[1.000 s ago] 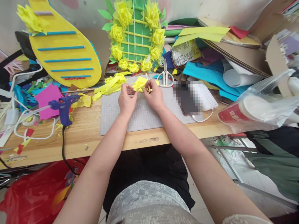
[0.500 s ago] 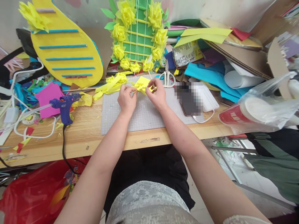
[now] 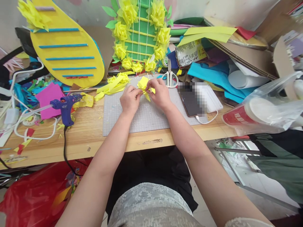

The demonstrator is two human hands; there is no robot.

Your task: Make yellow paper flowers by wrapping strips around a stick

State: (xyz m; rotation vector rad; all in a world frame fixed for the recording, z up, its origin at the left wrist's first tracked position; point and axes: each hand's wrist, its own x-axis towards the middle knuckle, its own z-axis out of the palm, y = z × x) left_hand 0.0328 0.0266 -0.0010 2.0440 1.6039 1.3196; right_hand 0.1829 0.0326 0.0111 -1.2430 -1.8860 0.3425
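Above the grey cutting mat (image 3: 151,119), both of my hands work at one small piece of yellow crepe paper (image 3: 142,82), shaped like loose petals. My left hand (image 3: 129,100) is closed in a pinch at its lower left, on what looks like a thin stick. My right hand (image 3: 159,92) pinches the paper from the right, its fingertips partly covering it. Just behind my left hand lies a pile of yellow paper strips and petals (image 3: 115,82). White-handled scissors (image 3: 169,77) lie behind my right hand.
A blue glue gun (image 3: 65,108) stands left, its cord hanging over the table edge. Behind are a yellow instrument-shaped board (image 3: 68,47) and a green one (image 3: 139,37) with yellow paper flowers. A phone (image 3: 190,102) and a bagged red cup (image 3: 239,115) are right.
The yellow paper has turned between my fingers, and a pointed end now hangs below my right fingertips. My hands have shifted slightly to the right.
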